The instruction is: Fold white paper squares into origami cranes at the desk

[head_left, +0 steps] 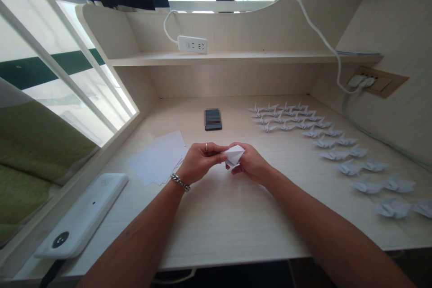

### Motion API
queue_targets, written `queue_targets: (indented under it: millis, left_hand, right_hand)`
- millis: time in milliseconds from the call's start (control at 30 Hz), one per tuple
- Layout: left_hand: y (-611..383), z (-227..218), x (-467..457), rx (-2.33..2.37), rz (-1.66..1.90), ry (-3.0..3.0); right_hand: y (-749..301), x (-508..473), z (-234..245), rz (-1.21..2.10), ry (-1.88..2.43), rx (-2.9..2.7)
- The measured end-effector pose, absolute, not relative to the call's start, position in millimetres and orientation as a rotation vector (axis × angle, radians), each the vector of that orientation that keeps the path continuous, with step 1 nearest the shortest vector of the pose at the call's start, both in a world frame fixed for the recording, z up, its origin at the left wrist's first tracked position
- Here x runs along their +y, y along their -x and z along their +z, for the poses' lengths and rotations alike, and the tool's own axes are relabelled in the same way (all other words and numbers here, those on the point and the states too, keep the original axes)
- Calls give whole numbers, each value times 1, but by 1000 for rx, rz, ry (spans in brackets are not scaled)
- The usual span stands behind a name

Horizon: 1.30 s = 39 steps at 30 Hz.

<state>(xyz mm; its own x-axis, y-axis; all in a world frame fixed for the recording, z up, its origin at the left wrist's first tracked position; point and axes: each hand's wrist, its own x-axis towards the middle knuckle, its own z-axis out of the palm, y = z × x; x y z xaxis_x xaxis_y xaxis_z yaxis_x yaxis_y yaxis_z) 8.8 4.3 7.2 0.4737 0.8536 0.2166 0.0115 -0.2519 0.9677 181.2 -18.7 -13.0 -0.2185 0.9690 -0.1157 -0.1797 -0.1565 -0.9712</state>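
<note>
A partly folded piece of white paper (234,155) is held up between both hands, over the middle of the desk. My left hand (203,158) pinches its left edge between thumb and fingers; a ring and a chain bracelet show on this side. My right hand (251,162) grips the paper from the right, its fingers curled behind and below. To the left lies a loose stack of white paper sheets (158,155). Rows of folded white paper cranes (332,154) stand along the right of the desk.
A dark phone (213,119) lies behind my hands. At the left edge sits a long white device (84,216) with a round dial. A white power strip (192,44) rests on the shelf (236,57), and a white cable (313,27) runs to the wall socket (381,82).
</note>
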Motion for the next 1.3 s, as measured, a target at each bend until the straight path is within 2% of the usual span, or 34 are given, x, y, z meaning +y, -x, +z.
queue_targets:
  millis: [133, 433, 967, 1300]
  left_hand:
    - [-7, 6, 5, 750, 964, -1599]
    - [-9, 4, 7, 803, 977, -1581]
    - [-8, 5, 7, 919, 1013, -1690]
    - [-11, -2, 9, 856, 990, -1659]
  right_hand:
    - [-179, -19, -14, 1615, 1002, -1114]
    - [-180, -18, -11, 1481, 1092, -1143]
    - [-181, -19, -9, 1508, 1092, -1173]
    - [-181, -14, -11, 1282, 1252, -1222]
